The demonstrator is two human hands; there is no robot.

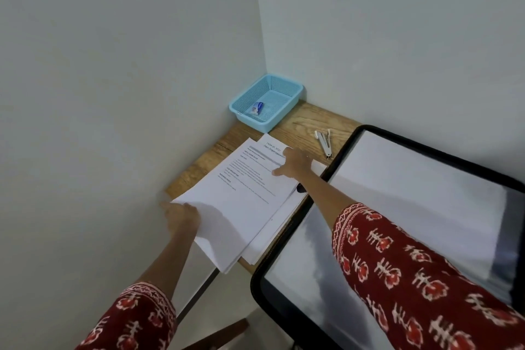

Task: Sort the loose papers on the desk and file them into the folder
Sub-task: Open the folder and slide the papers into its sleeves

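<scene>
- The folder [412, 193], black-rimmed with a pale glossy inside, lay open on the right and covered most of that side of the tabletop [298, 122].
- The stack of papers [238, 202] sat just left of it, touching its rim, its near corner hanging past the tabletop's front edge.
- My right hand [292, 163] lay on the stack's far right part, fingers fairly straight and pressing down, gripping nothing.
- My left hand [181, 217] was at the near left corner, fingers curled around the edge of the upper sheets; blur hid the exact hold.
- I judged the sheets light, limp and slippery against each other, best taken by two opposite edges with the whole stack squared.
- A blue basket [287, 85] stood in the far corner.
- A small stapler [325, 140] lay beside the folder.
</scene>
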